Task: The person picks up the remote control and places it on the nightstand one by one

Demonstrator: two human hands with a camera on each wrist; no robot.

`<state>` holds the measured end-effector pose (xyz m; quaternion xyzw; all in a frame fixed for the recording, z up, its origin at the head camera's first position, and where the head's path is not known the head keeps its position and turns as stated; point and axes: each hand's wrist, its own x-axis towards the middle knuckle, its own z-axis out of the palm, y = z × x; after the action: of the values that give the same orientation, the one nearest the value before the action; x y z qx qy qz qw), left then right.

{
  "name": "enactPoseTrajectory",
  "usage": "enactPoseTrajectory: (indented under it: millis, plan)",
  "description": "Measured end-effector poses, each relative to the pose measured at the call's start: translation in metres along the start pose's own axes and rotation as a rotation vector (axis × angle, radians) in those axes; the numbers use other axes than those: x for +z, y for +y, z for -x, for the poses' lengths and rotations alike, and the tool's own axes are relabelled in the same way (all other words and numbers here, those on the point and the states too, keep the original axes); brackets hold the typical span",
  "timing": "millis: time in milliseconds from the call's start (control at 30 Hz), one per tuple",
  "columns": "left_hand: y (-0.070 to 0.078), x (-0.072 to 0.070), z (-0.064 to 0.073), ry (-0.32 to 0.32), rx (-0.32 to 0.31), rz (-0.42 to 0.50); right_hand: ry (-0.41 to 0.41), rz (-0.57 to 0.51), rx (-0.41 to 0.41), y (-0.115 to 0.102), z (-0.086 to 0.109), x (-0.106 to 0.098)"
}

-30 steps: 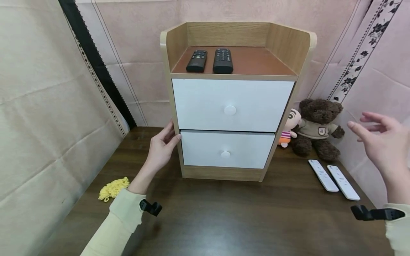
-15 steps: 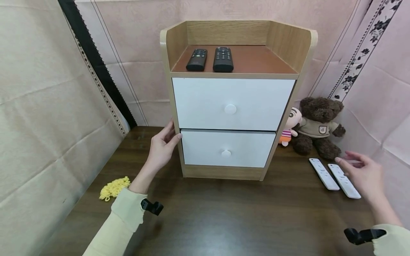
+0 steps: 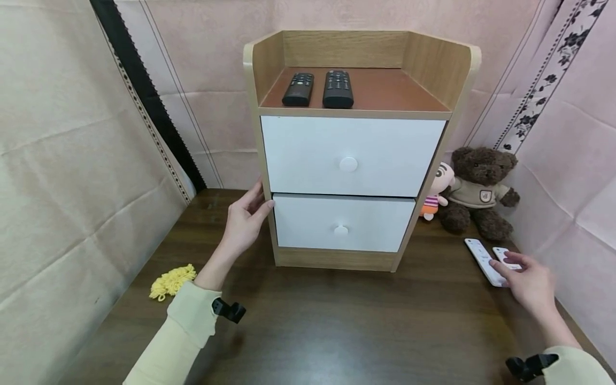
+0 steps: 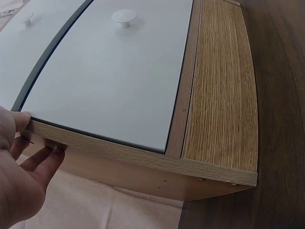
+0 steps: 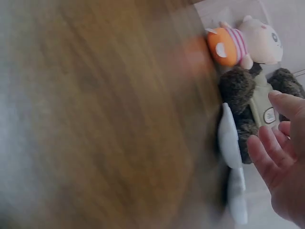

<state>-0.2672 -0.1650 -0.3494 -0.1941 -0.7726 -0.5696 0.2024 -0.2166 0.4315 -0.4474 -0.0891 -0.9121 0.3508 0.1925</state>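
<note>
Counted: one wood-grain cabinet [image 3: 336, 258], two white drawers [image 3: 308, 155], two round white knobs [image 3: 348, 164], two slim white remotes [image 3: 479, 256], two black remotes [image 3: 338, 90], two plush toys [image 3: 481, 195] (one brown, one pink-striped), one yellow yarn bundle [image 3: 172, 281].

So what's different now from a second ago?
The right hand has come down and leftward, from raised near the wall to over the white remotes, partly covering the right-hand one; whether it touches it is unclear. The left hand stays on the cabinet. The black remotes, teddy bear and closed drawers look unchanged.
</note>
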Motion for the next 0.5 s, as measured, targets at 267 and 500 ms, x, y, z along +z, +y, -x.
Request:
enactPoseTrajectory:
  millis: [267,500]
  plan:
    - [-0.001,-0.001,0.0,0.006,0.007,0.006,-0.018,0.101,0.099,0.001,0.006,0.009]
    - [-0.001,-0.001,0.0,0.003,0.01,-0.003,0.0,0.166,0.135,0.007,0.01,0.012]
